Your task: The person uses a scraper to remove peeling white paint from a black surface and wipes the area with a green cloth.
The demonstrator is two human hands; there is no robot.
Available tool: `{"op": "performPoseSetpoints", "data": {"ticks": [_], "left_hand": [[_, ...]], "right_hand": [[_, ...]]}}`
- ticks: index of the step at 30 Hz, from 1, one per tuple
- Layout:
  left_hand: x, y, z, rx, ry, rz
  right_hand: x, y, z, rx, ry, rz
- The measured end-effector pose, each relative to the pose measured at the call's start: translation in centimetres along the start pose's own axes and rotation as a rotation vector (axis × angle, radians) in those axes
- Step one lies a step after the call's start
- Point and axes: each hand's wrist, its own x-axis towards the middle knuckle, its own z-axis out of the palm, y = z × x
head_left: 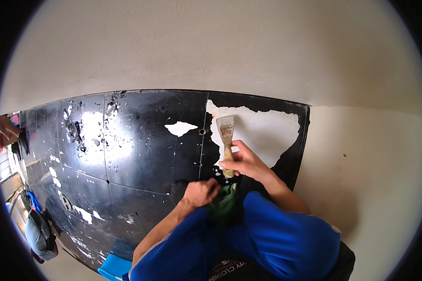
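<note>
My right hand (246,162) is closed round the pale, worn handle of a putty knife (225,129). Its rust-stained metal blade points away from me over a large bare white patch (262,136) in a black panelled surface (150,150). The patch has ragged edges where the black layer is gone. My left hand (200,192) is curled closed, low over the black surface, left of the scraper's handle. Whatever its fingers hold, if anything, is hidden and slightly blurred. Just beside it, between my knees, lies a bunched green cloth-like thing (223,203).
A plain beige wall (173,47) borders the black surface on the far side; a pale surface (361,164) lies right. Smaller white chips (180,128) dot the black layer. A blue plastic object (115,267) sits lower left. At the left edge is another person's hand (8,127).
</note>
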Motion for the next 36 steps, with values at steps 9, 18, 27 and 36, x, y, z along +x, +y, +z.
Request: {"op": "performPoseSetpoints", "data": {"ticks": [9, 18, 27, 36], "left_hand": [[11.9, 1.1, -9.7, 0.184, 0.531, 0.268], [16.2, -0.9, -7.9, 0.12, 0.607, 0.422], [16.4, -0.7, -7.7, 0.073, 0.608, 0.398], [17.2, -0.9, -8.2, 0.085, 0.608, 0.413]], "right_hand": [[2.2, -0.2, 2.9, 0.225, 0.103, 0.042], [3.7, -0.3, 2.8, 0.246, 0.242, 0.02], [3.9, -1.1, 3.0, 0.251, 0.243, 0.009], [3.7, -2.1, 2.5, 0.276, 0.273, 0.044]]}}
